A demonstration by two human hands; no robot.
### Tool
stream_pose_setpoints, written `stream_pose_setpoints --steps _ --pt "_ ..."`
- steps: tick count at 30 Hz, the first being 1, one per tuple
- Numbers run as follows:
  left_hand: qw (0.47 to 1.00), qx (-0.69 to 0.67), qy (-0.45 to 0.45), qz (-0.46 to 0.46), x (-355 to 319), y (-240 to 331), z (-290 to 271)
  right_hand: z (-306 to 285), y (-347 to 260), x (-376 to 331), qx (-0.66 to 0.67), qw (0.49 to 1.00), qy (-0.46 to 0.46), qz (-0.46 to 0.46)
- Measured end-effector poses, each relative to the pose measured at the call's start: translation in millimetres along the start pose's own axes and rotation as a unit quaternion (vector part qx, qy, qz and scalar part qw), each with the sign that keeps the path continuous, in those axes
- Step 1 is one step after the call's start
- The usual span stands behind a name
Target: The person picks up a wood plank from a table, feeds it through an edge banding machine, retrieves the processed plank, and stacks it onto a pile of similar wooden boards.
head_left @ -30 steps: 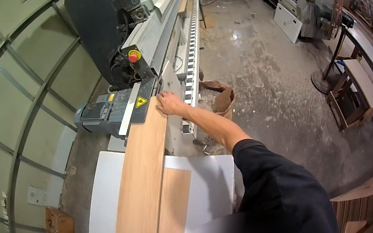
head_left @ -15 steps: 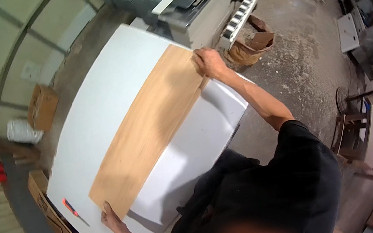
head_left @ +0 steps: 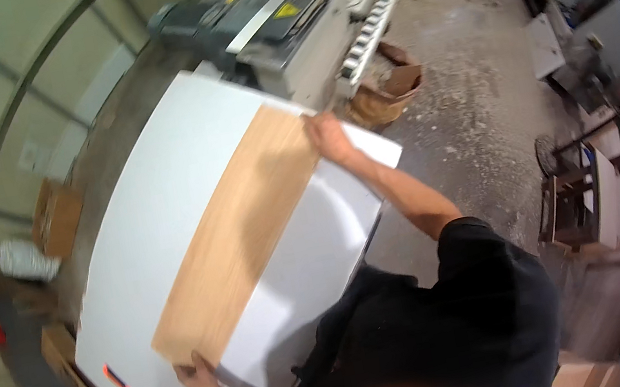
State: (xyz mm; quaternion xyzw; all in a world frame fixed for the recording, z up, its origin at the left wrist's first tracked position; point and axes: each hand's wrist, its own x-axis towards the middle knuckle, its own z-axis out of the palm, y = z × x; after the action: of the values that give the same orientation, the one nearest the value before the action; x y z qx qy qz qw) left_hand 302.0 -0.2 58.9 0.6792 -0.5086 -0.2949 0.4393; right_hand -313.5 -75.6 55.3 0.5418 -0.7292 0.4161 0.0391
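Observation:
A long wood-grain board (head_left: 227, 241) lies slantwise on a large white panel (head_left: 137, 224). At its near-left end, my left hand (head_left: 201, 376) grips the corner, thumb on top and fingers at the edge. My right hand (head_left: 328, 139) is closed on the far-right end, its fingers at the corner. What lies under the board is hidden. A red and dark utility knife (head_left: 117, 379) rests on the white panel, left of my left hand and apart from it.
A grey motor machine (head_left: 239, 28) with a toothed rail (head_left: 382, 15) stands beyond the panel. A brown sack (head_left: 384, 97) sits by the rail. Cardboard boxes (head_left: 57, 215) and a white bag (head_left: 27, 260) are at the left. A wheeled wooden frame (head_left: 577, 200) stands at the right.
The whole view has shifted, with the machine further left. Both hands keep hold of the board's ends. A thin strip seen along its near edge by my right hand no longer shows.

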Motion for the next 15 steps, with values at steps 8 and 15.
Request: stream_pose_setpoints --steps 8,15 --pt "0.999 -0.018 0.027 0.005 6 0 6 8 -3 -7 -0.061 0.996 -0.064 0.000" --pt "0.978 0.022 -0.195 0.074 -5 -5 -37 -27 0 -3 0.031 0.976 -0.215 -0.001"
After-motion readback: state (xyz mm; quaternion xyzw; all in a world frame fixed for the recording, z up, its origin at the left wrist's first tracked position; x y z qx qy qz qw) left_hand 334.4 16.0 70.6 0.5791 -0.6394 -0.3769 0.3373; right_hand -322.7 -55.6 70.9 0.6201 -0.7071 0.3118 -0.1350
